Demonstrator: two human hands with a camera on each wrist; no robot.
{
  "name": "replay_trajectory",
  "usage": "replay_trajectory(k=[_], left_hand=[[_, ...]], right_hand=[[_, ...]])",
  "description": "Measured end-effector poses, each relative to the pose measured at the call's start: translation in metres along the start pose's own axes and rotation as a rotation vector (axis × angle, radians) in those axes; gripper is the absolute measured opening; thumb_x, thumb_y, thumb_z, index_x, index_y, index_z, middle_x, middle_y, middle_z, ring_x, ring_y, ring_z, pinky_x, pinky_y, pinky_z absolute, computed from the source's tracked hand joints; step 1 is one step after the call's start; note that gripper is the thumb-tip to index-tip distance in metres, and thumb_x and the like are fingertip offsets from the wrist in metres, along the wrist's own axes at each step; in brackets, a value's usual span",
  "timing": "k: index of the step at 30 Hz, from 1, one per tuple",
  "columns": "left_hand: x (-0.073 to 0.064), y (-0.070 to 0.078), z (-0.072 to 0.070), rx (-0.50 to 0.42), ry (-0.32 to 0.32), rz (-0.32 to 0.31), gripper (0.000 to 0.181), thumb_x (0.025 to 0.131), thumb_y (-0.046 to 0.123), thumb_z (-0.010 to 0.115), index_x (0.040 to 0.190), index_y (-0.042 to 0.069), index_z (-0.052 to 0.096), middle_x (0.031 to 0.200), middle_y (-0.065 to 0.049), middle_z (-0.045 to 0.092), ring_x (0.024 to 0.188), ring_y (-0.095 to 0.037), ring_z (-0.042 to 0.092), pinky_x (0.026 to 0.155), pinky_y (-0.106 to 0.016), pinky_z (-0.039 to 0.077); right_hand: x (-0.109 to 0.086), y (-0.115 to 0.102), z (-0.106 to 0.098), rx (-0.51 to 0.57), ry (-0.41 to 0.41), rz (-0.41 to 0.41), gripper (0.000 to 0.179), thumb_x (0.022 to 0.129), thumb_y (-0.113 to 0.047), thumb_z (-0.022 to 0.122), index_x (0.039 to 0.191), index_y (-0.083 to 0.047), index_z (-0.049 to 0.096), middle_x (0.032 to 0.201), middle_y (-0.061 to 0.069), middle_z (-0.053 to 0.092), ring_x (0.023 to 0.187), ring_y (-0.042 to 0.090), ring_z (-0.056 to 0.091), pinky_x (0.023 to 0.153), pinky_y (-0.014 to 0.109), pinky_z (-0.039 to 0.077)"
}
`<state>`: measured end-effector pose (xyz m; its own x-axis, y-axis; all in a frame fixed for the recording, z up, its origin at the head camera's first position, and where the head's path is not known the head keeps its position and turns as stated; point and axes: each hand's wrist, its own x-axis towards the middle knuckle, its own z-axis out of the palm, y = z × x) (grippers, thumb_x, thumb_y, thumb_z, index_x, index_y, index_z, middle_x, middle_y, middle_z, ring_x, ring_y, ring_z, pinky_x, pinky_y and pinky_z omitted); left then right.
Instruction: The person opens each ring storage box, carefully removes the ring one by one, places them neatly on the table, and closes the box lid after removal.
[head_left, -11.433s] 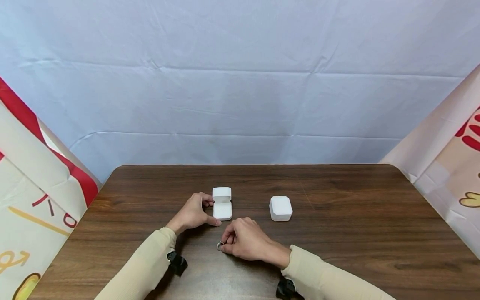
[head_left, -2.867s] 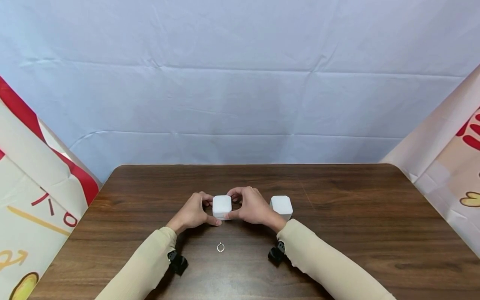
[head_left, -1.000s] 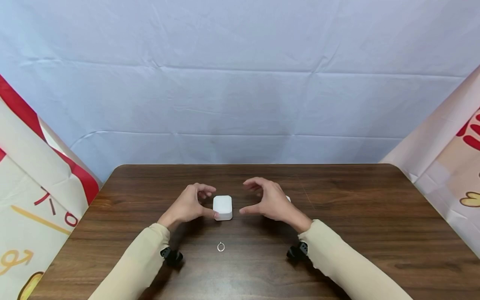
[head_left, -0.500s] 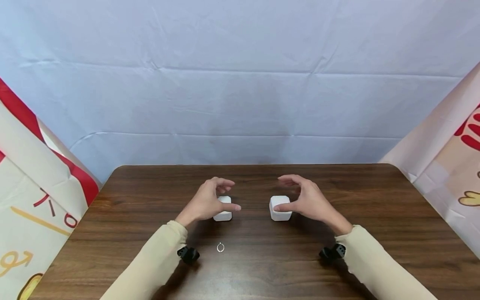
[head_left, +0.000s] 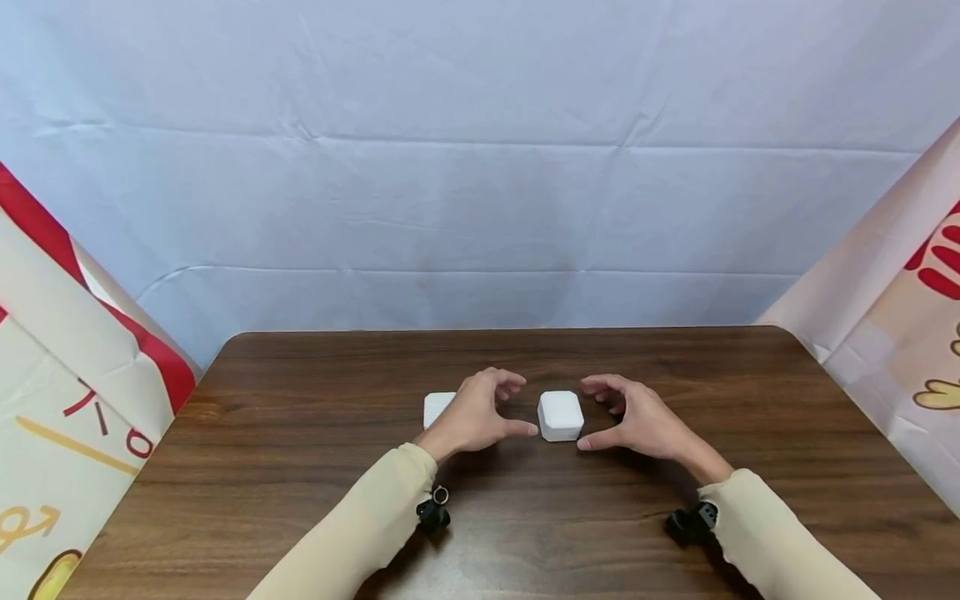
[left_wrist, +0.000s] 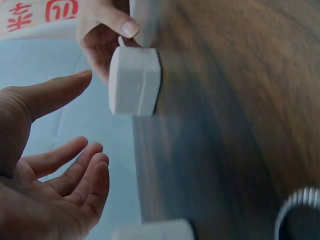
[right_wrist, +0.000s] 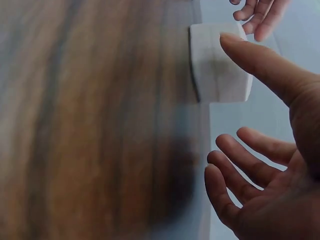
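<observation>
A closed white ring box [head_left: 561, 415] stands on the table between my two hands. To its left is my left hand [head_left: 476, 414], thumb and fingers spread apart and not touching it. On the other side my right hand [head_left: 637, 419] is held in the same spread way, its thumb tip close to the box's near corner. A second closed white ring box [head_left: 437, 406] sits behind my left hand, partly hidden by it. The ring [head_left: 441, 497] lies nearer me, seen beside the left wrist camera; in the left wrist view only part of its ridged band [left_wrist: 300, 197] shows.
The brown wooden table [head_left: 300, 467] reaches back to a pale hanging cloth [head_left: 480, 208]. Printed cloths hang at the left and right sides. A black wrist camera [head_left: 433, 515] on the left forearm is close to the ring.
Earlier the left box stood open and my right hand held the ring. The ring was put down and the box closed. Both hands then let go and moved right, around the other box.
</observation>
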<state>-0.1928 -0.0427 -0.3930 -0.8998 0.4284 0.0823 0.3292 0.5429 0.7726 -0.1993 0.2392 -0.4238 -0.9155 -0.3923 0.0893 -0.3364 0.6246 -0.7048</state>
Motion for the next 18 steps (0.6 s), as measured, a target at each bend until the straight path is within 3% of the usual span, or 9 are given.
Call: replay_trajectory(k=[10,18], left_hand=[[0.008,0.003,0.024,0.027,-0.031,-0.036,0.069,0.079,0.027,0.090,0.137,0.004,0.060,0.129,-0.010,0.060,0.121,-0.027,0.057,0.099,-0.040,0.048],[0.013,0.002,0.033,0.024,-0.030,-0.055,0.073,0.079,0.029,0.090,0.139,0.003,0.058,0.132,-0.009,0.058,0.123,-0.026,0.057,0.099,-0.037,0.048]], right_hand=[[0.003,0.008,0.001,-0.023,-0.058,-0.021,0.081,0.070,-0.038,0.094,0.135,-0.003,0.059,0.125,0.009,0.064,0.109,0.027,0.057,0.088,0.044,0.050],[0.010,0.010,0.003,-0.037,-0.088,-0.047,0.078,0.069,-0.038,0.095,0.132,-0.007,0.062,0.119,0.004,0.061,0.103,0.022,0.055,0.085,0.037,0.049]])
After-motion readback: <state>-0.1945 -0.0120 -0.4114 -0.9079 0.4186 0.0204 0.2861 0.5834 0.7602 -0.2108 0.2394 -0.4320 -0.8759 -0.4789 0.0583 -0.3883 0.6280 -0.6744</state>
